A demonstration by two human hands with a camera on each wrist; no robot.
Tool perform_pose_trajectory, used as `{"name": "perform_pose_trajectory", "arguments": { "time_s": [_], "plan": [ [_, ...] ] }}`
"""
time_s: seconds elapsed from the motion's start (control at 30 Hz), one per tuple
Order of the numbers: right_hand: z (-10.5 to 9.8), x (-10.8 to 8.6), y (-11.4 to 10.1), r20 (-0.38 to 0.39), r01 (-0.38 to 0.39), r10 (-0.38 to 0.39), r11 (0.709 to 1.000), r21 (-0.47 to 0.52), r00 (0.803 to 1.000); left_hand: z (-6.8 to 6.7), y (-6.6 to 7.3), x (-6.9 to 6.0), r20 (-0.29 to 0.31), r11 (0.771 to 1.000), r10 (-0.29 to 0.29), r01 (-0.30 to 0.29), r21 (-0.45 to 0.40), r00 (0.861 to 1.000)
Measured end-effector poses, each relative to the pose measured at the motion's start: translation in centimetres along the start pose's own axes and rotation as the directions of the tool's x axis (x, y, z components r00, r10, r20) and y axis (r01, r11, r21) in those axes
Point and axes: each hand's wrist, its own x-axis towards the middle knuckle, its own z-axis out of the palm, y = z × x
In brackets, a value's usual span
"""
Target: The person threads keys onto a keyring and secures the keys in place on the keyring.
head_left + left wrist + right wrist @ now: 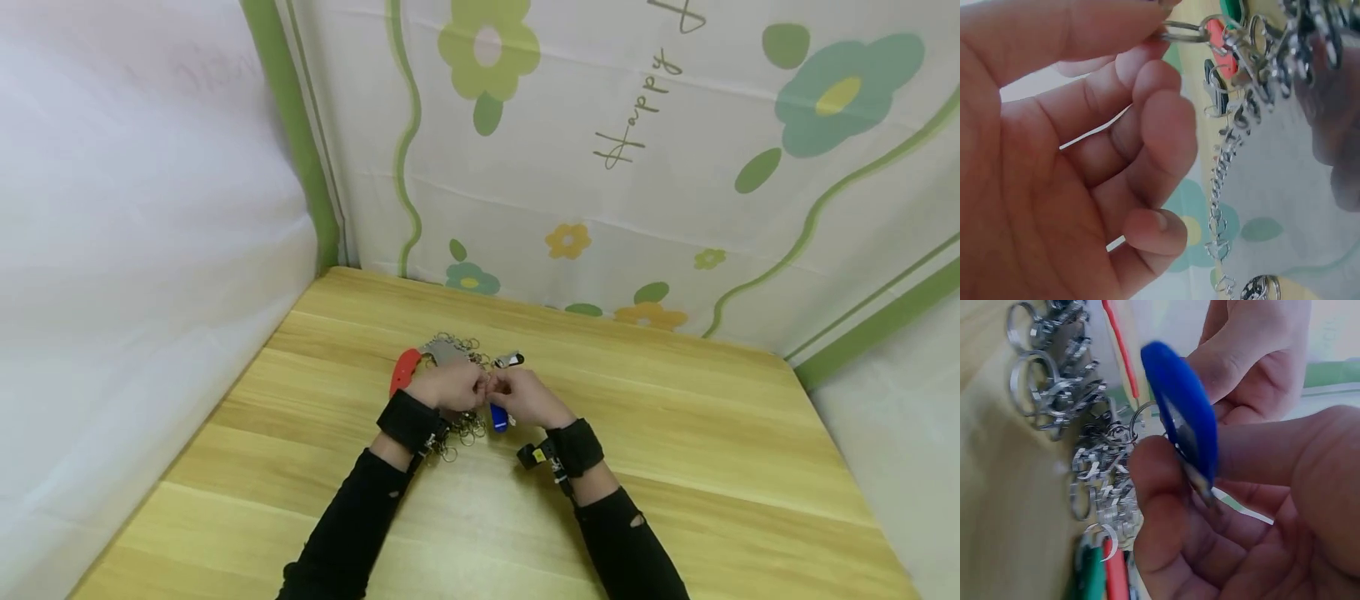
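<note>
My left hand [448, 386] pinches a metal key ring [1186, 31] between thumb and index finger, the other fingers loosely bent. Close against it, my right hand [531, 400] pinches a blue plastic piece with a metal tip [1182, 403] between thumb and fingers. A thin ring [1142, 415] shows next to the blue piece; whether it is joined to it I cannot tell. Under and around the left hand lies a bunch of chains and rings [468, 427]. A grey flat piece [444, 350] and a red curved piece [405, 371] lie beside it, partly covered by the hand.
Just beyond the hands lies a small black and silver piece [510, 360]. Green [1090, 572] and red [1116, 569] pieces hang among the rings in the right wrist view. Floral curtain [525, 208] bounds the wooden table [675, 433] at the back, with white cloth at both sides.
</note>
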Motion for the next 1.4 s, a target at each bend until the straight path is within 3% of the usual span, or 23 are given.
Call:
{"name": "perform_pose_trajectory", "arguments": {
  "time_s": [0.23, 0.37, 0.47, 0.57, 0.7, 0.83, 1.07, 1.4],
  "plan": [
    [0.9, -0.5, 1.0, 0.036, 0.002, 0.0, 0.998, -0.064, 0.999, 0.8, 0.2, 0.1, 0.033, 1.0, 0.027, -0.027, 0.014, 0.999],
    [0.9, -0.6, 1.1, 0.08, 0.014, -0.007, 0.996, -0.088, 0.997, 0.3, -0.2, -0.2, 0.02, 1.0, 0.005, -0.004, -0.029, 1.0],
    [1.0, -0.6, 1.2, 0.098, 0.033, -0.021, 0.993, -0.116, 0.995, -0.4, -0.7, -0.6, 0.0, 0.997, -0.024, 0.024, -0.068, 1.0],
    [1.1, -0.6, 1.6, 0.094, 0.045, -0.03, 0.985, -0.165, 0.995, -1.2, -1.3, -0.9, -0.038, 0.998, -0.028, 0.026, -0.052, 0.999],
    [1.1, -0.8, 2.1, 0.076, 0.067, -0.052, 0.975, -0.211, 0.996, -1.8, -1.7, -1.1, -0.112, 0.999, 0.024, -0.021, 0.033, 0.993],
    [0.8, -1.1, 2.4, 0.075, 0.078, -0.064, 0.974, -0.213, 0.995, -2.1, -1.6, -1.2, -0.139, 0.996, 0.072, -0.064, 0.065, 0.988],
    [0.7, -1.9, 2.4, 0.09, 0.107, -0.09, 0.973, -0.204, 0.992, -2.3, -1.2, -1.2, -0.112, 0.993, 0.043, -0.03, 0.115, 0.993],
    [1.1, -2.7, 2.6, 0.051, 0.118, -0.108, 0.952, -0.284, 0.993, -2.6, -1.1, -1.5, -0.046, 0.979, 0.06, -0.05, 0.197, 0.997]
  ]
}}
